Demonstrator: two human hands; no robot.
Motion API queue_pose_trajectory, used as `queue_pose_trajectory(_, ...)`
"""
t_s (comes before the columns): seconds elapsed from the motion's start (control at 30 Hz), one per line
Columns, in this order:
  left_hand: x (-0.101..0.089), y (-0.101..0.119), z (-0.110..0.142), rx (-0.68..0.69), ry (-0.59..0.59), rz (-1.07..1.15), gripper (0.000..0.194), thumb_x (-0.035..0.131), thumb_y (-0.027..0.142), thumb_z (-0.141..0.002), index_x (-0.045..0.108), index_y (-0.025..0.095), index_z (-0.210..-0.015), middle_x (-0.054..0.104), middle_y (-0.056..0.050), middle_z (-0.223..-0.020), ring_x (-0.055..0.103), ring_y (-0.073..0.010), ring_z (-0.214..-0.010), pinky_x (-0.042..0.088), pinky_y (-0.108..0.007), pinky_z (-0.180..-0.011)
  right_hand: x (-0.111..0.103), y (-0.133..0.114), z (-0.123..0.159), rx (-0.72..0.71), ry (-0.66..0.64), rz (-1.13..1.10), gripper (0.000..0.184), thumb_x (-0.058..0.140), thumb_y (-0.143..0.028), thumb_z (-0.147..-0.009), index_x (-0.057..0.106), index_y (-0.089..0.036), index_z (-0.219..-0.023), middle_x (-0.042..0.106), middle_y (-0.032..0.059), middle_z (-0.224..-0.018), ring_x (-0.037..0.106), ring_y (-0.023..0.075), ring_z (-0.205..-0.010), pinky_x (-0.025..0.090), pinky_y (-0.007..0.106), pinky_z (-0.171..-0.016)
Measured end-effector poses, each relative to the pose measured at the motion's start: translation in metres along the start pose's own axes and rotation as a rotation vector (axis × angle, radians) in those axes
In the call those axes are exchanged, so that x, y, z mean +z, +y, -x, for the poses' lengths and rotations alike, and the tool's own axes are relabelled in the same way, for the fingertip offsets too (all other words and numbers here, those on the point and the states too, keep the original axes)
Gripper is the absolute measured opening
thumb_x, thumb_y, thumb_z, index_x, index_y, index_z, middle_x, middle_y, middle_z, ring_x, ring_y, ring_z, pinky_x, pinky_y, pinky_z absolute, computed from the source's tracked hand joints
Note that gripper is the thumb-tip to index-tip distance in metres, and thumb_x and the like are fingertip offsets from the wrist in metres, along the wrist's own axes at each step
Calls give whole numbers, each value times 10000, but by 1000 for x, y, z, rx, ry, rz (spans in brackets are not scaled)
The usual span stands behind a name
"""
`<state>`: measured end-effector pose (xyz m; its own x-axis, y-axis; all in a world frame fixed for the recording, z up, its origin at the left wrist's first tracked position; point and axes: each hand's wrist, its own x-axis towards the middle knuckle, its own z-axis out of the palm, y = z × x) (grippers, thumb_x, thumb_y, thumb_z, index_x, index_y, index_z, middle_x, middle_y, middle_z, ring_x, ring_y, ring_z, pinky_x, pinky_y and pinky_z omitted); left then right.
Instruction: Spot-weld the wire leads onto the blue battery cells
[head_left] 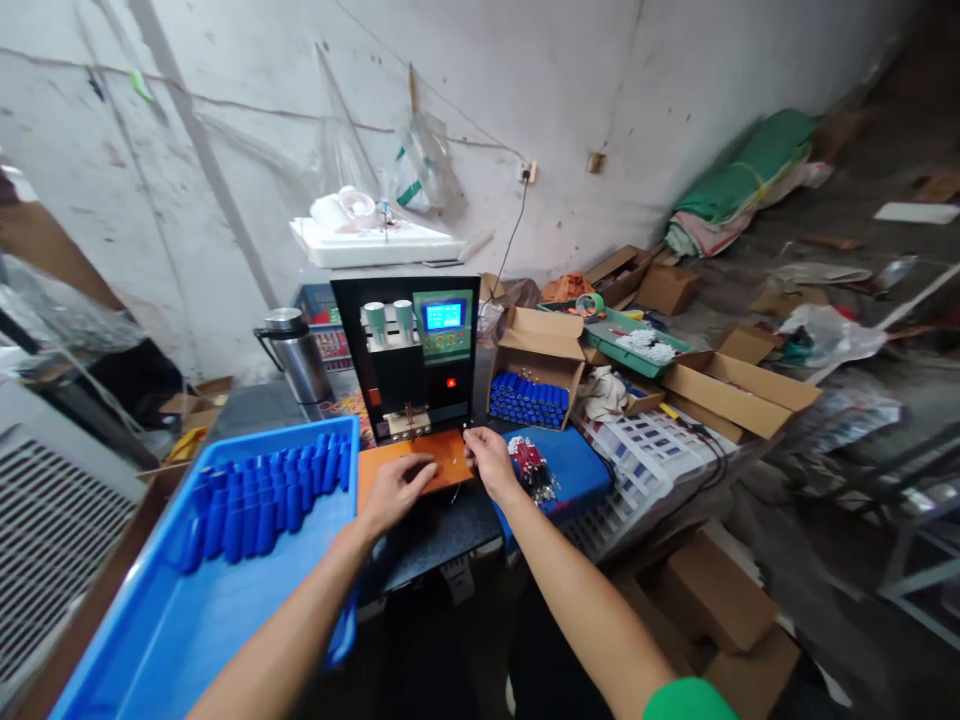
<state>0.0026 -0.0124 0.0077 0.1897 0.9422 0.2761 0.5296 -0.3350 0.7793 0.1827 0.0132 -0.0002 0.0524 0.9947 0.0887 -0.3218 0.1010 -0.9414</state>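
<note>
My left hand (396, 487) lies on the orange plate (444, 450) in front of a black spot-welding machine (409, 355), its fingers curled toward the weld head; whether it holds something is hidden. At the plate's right edge, my right hand (489, 457) pinches a small thing I cannot make out. A blue tray (165, 630) with several blue cylindrical cells (262, 495) sits to my left. A bundle of red-and-white wires (531, 462) lies on a blue surface just right of my right hand.
An open cardboard box of blue cells (531, 398) stands right of the machine. A steel kettle (296, 352) is at the back left. White crates (645, 450), more boxes (739, 385) and clutter fill the right side and floor. A white foam box (379, 240) sits atop the machine.
</note>
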Motion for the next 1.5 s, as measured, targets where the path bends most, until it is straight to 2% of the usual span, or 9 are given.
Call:
queue_pose_trajectory(0.1,1,1,2,14,-10,-18,377,577,474,-811,709,159,-972,746,-83,-973,680,-219,-878,521,-327,-818,23,12,9,0,35,-13,301,650,-466,-738,541,-186,-728,505,-59,-560,437,69,-444,310,178,-405)
queue_pose_trajectory(0.23,2,-6,2,21,7,-47,319,542,418,-831,714,158,-899,748,-67,-877,672,-197,-803,514,-310,-782,36,18,13,-22,52,-22,290,623,-459,-761,533,-186,-722,499,-57,-572,444,73,-454,339,186,-421)
queue_pose_trajectory(0.37,1,-10,1,21,36,-26,307,517,397,-844,706,155,-846,734,-51,-821,656,-180,-769,500,-288,-759,34,17,11,-14,8,39,274,646,-445,-731,558,-186,-759,532,-51,-591,466,84,-467,374,199,-441)
queue_pose_trajectory(0.63,1,-8,4,12,16,-34,308,471,365,-869,670,145,-788,672,-30,-732,583,-145,-665,455,-259,-649,24,14,8,19,-263,256,267,659,-442,-689,580,-187,-687,524,-48,-526,465,103,-447,364,220,-435)
queue_pose_trajectory(0.87,-3,0,15,4,72,-202,228,485,256,-835,686,149,-855,691,-42,-786,589,-143,-689,446,-253,-666,24,28,12,35,-152,286,286,654,-457,-674,586,-182,-714,534,-39,-512,484,121,-415,385,237,-414)
queue_pose_trajectory(1.07,-45,9,26,-200,64,-463,213,473,205,-807,683,180,-837,721,-69,-851,648,-197,-782,456,-278,-707,25,30,16,-35,-134,323,285,626,-458,-705,593,-175,-696,579,-12,-534,514,133,-391,397,252,-412)
queue_pose_trajectory(1.13,-67,10,33,-316,58,-625,208,472,254,-830,669,188,-845,720,-90,-874,659,-230,-837,458,-293,-720,24,29,17,-32,-126,334,292,622,-465,-705,595,-175,-695,594,-2,-541,527,140,-391,403,256,-414)
queue_pose_trajectory(1.3,-113,1,69,-651,179,-1029,377,424,419,-887,575,116,-1054,667,-205,-1007,651,-333,-945,475,-385,-751,22,34,16,-64,-129,377,282,601,-457,-725,597,-177,-693,619,19,-549,552,153,-413,418,261,-448)
queue_pose_trajectory(1.5,-124,-24,106,-799,220,-1036,487,448,466,-865,478,78,-1158,577,-262,-1143,635,-369,-996,475,-427,-774,21,39,15,-76,-126,386,276,589,-446,-732,605,-172,-702,663,55,-607,587,172,-463,427,263,-448)
